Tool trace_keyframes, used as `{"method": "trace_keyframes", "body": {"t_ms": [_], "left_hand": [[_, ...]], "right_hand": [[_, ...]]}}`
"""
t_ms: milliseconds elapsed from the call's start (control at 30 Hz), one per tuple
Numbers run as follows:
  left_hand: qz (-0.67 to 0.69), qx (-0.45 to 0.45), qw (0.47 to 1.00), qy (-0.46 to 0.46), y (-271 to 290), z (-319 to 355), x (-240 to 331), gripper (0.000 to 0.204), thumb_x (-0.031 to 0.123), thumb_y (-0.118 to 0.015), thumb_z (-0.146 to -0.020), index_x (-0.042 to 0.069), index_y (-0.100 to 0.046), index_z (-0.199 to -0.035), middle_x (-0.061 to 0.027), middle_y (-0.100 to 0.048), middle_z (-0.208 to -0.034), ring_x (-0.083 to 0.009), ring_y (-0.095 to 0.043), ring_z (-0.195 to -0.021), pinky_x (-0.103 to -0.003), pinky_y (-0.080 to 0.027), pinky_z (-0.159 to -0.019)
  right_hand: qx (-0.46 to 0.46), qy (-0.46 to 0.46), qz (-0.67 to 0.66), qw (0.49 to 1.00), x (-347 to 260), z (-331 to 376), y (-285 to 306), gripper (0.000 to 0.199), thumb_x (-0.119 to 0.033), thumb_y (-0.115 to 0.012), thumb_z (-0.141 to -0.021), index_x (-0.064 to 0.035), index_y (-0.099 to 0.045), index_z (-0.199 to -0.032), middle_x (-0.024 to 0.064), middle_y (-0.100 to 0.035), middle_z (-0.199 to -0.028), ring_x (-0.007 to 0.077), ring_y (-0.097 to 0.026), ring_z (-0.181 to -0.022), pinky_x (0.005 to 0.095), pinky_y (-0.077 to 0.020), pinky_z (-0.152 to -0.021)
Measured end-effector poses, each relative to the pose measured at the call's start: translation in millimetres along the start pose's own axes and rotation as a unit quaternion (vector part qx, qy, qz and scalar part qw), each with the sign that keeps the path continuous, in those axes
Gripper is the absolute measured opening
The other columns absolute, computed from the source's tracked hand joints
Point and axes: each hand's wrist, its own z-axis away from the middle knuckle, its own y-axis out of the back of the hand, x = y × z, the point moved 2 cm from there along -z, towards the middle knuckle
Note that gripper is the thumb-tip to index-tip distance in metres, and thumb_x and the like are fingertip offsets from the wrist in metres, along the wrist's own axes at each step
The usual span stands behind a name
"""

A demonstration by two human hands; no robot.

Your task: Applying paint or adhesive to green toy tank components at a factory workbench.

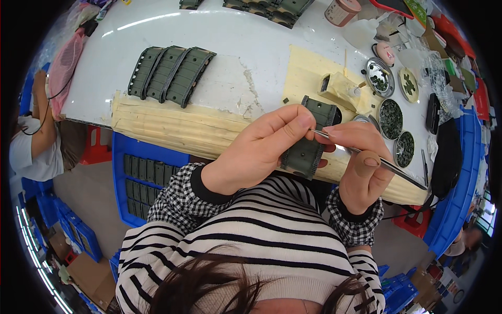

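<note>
Near the table's front edge is a dark green moulded panel (305, 152) with ribbed strips along its sides. My left hand (261, 141) is closed around it; fingertips showing at the panel's right edge seem to come from beneath. The left thumb and forefinger pinch together above the panel, and whatever lies between them is too small to make out. My right hand (363, 162) is closed on metal tweezers (389, 166), whose tips meet the left fingertips. A tan cover wraps one right fingertip. Three joined green panels (170, 73) lie to the left on the white table.
Masking tape (178, 123) covers the table's front edge. At right stand metal dishes of small dark green pieces (390, 118), a tape-wrapped box (340, 93) and a pink tub (342, 10). A blue crate (120, 183) of green parts sits below left. Another person (39, 141) is at far left.
</note>
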Motion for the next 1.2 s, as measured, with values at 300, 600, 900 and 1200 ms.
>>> {"method": "trace_keyframes", "body": {"t_ms": [300,600,900,1200], "left_hand": [[0.002,-0.005,1.000,-0.004,0,2,1,0.033,0.032,-0.040,-0.102,0.000,-0.051,-0.101,-0.0092,-0.063,-0.098,-0.0125,-0.063,-0.084,-0.026,-0.055,-0.073],[0.003,0.034,0.998,-0.054,-2,7,13,0.058,0.001,-0.043,-0.093,0.008,-0.022,-0.146,-0.0201,-0.043,-0.135,-0.0310,-0.056,-0.115,-0.045,-0.050,-0.095],[0.044,0.149,0.981,-0.116,20,11,25,0.048,-0.002,-0.047,-0.090,-0.001,-0.032,-0.136,-0.0218,-0.046,-0.132,-0.0287,-0.052,-0.120,-0.049,-0.041,-0.106],[-0.002,0.171,0.967,-0.188,21,14,27,0.048,-0.001,-0.049,-0.091,-0.001,-0.034,-0.137,-0.0175,-0.052,-0.125,-0.0266,-0.049,-0.122,-0.048,-0.039,-0.108]], "right_hand": [[-0.002,-0.004,0.014,1.000,-2,1,-1,0.036,-0.028,-0.048,-0.097,0.0026,-0.066,-0.096,0.0146,-0.067,-0.093,0.0234,-0.062,-0.082,0.0309,-0.0487,-0.073],[0.132,-0.041,0.020,0.990,6,12,18,0.043,-0.029,-0.038,-0.102,0.0043,-0.065,-0.094,0.0154,-0.065,-0.091,0.0187,-0.062,-0.078,0.0299,-0.0488,-0.073],[0.121,-0.094,0.137,0.979,25,23,28,0.030,-0.015,-0.043,-0.100,0.0057,-0.064,-0.095,0.0102,-0.062,-0.086,0.0146,-0.058,-0.078,0.0255,-0.0465,-0.073],[0.126,-0.073,0.174,0.974,40,21,24,0.024,-0.013,-0.049,-0.097,0.0023,-0.066,-0.092,0.0057,-0.058,-0.076,0.0126,-0.050,-0.071,0.0255,-0.0408,-0.066]]}}
